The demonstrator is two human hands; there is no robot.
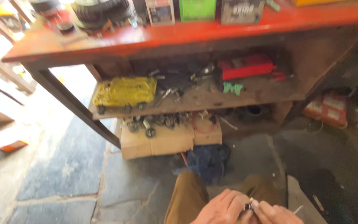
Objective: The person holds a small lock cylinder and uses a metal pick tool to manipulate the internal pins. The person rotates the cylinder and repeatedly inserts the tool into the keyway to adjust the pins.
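Note:
At the bottom edge of the head view, my left hand (222, 208) and my right hand (276, 214) meet over my knee in brown trousers (187, 195). Both pinch a small dark metal part (248, 205) between their fingertips. The part is tiny and mostly hidden by my fingers. A thin pale stick (298, 209) pokes out beside my right hand.
A red workbench (212, 35) stands ahead, with boxes on top. Its lower shelf (212, 97) holds a yellow bag (125, 91), a red case (245, 66) and metal bits. Cardboard boxes (158, 141) and a dark blue rag (208, 159) sit on the stone floor.

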